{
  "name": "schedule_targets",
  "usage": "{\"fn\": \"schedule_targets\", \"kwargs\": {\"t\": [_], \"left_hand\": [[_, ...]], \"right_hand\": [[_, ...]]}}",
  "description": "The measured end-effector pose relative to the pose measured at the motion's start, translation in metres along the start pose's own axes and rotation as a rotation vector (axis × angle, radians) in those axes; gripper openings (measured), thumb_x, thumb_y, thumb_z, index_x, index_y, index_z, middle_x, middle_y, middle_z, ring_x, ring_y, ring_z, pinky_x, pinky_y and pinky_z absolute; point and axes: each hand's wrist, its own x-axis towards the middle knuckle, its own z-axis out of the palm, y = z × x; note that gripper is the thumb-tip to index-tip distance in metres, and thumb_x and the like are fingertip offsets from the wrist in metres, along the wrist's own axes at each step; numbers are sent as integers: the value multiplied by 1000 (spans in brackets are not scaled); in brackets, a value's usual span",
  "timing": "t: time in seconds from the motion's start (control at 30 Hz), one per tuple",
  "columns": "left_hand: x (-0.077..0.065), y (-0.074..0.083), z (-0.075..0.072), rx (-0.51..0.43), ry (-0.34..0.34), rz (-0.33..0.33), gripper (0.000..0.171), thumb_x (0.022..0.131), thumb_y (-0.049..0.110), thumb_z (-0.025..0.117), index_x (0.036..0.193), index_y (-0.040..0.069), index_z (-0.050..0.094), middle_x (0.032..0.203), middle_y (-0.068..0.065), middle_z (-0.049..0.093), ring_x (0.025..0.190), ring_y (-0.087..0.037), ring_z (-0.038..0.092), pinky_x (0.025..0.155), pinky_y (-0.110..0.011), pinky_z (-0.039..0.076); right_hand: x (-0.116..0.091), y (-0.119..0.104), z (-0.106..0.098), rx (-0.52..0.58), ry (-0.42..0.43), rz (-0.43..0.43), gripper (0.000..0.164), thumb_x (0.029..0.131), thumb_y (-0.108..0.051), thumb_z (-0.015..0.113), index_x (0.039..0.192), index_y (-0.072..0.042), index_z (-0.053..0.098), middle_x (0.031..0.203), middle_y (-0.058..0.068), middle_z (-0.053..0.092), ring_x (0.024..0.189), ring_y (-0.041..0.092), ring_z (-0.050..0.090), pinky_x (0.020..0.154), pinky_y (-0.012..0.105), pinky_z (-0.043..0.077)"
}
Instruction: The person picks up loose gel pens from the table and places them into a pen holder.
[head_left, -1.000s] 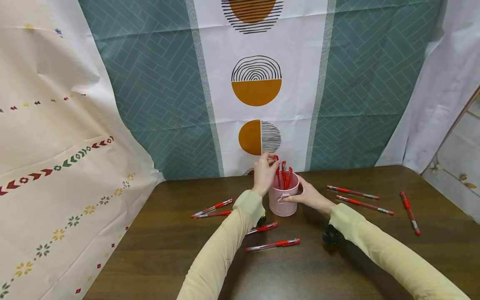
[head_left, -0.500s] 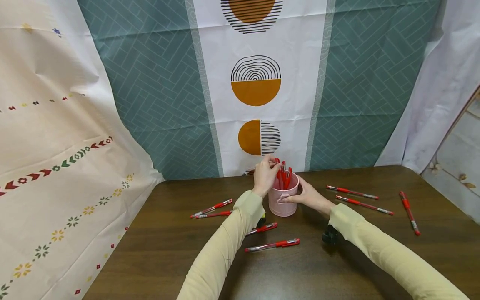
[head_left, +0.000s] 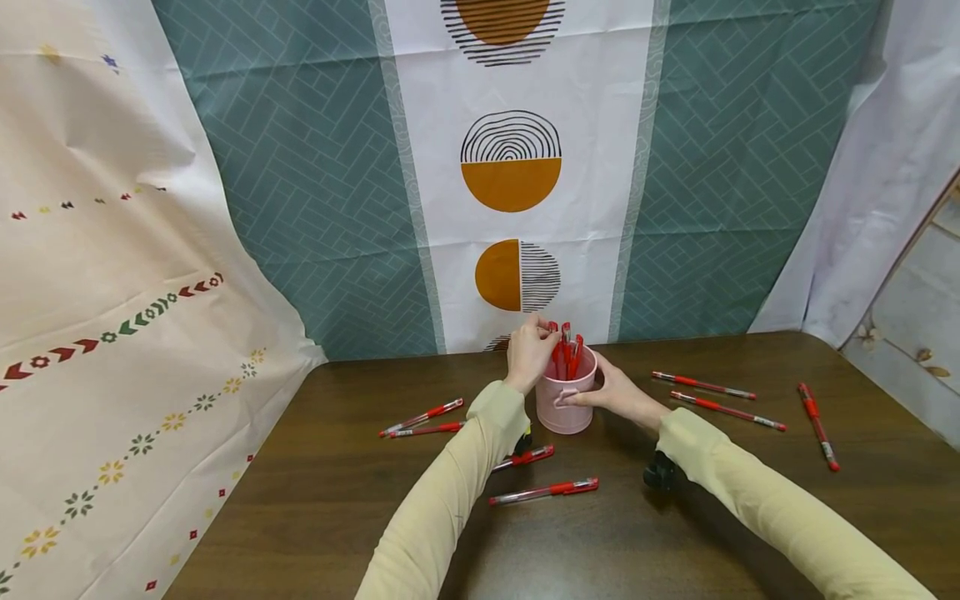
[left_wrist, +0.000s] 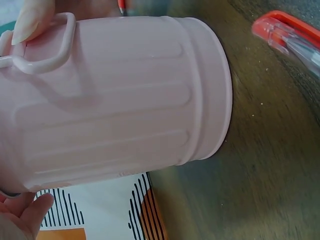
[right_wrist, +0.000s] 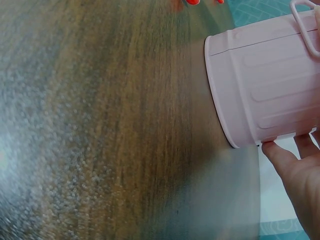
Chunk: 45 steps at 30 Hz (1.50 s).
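Upright on the dark wooden table (head_left: 637, 533) stands a pink pail-shaped cup (head_left: 562, 412) with small handles, holding several red pens (head_left: 576, 354). My left hand (head_left: 529, 354) is over its left rim, fingertips pinching the top of a red gel pen (head_left: 553, 327) whose lower part is inside the cup. From the right, my right hand (head_left: 622, 393) grips the cup, its thumb (left_wrist: 30, 22) at the wire handle (left_wrist: 65, 47) in the left wrist view. The right wrist view shows fingers (right_wrist: 282, 160) along the cup's far side.
Two red pens (head_left: 423, 417) lie left of the cup, and two more in front, one (head_left: 543, 492) nearer me. Several pens (head_left: 727, 410) lie on the right, one (head_left: 819, 425) near the right edge. A patterned cloth (head_left: 517, 183) hangs behind the table.
The pen in my left hand has sunk lower into the cup, and the left fingers have come down slightly with it. My right hand keeps its hold on the cup.
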Motion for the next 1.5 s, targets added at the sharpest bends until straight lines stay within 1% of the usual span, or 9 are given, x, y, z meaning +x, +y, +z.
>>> {"fn": "schedule_targets", "kwargs": {"t": [0.1,0.3,0.57,0.77,0.8,0.93,1.0,1.27,1.5], "left_hand": [[0,-2,0,-12,-9,0,14,85,21,64,89,8,61,83,-3,67,72,-15,61,59,-24,46],[0,-3,-2,-37,-48,-19,15,87,23,62,90,9,65,83,-3,67,73,-14,61,61,-24,47],[-2,-2,-3,-43,-66,-25,18,89,24,59,92,8,68,81,-1,66,73,-12,60,62,-22,48],[-1,-3,-6,-82,-100,-29,22,91,25,56,98,8,67,85,-1,66,73,-13,60,64,-23,48],[-1,-2,-7,-84,-95,-13,23,91,26,55,98,7,67,84,-1,66,72,-13,59,63,-23,48],[1,-3,-12,-95,-95,-14,27,93,28,51,100,7,66,87,-1,65,75,-13,59,68,-23,48],[2,-4,-14,-90,-77,10,27,93,28,51,99,7,67,86,-2,65,75,-14,59,69,-23,47],[10,-10,-28,-90,-60,52,28,93,26,51,102,4,65,91,-5,66,81,-18,59,72,-25,46],[13,-22,-43,-64,-66,56,26,93,23,52,103,2,65,93,-7,65,84,-19,57,75,-27,44]], "right_hand": [[3,6,0,0,0,-11,86,75,-21,74,141,-6,20,133,17,37,118,33,35,94,51,30],[11,27,0,-10,22,-6,88,72,-29,76,141,-14,22,133,10,38,119,29,35,94,50,30],[11,31,0,-28,26,-26,88,73,-31,75,141,-13,22,133,10,37,119,29,34,94,50,30],[10,22,0,-2,9,-9,89,72,-27,76,141,-12,21,135,12,36,120,30,33,95,51,29],[8,17,0,5,6,-9,89,73,-26,75,141,-11,21,135,13,36,120,31,33,95,51,29],[3,1,0,7,-5,-1,87,74,-21,74,141,-8,20,134,16,36,119,32,33,94,52,29],[1,-3,1,-2,-5,-1,86,75,-21,73,141,-6,20,134,16,36,120,32,33,95,52,28],[14,29,-2,-25,42,-15,90,72,-32,75,141,-12,21,134,11,37,120,30,33,94,53,28],[13,32,0,-27,42,6,90,72,-33,75,141,-14,21,135,11,36,121,30,32,93,53,29]]}}
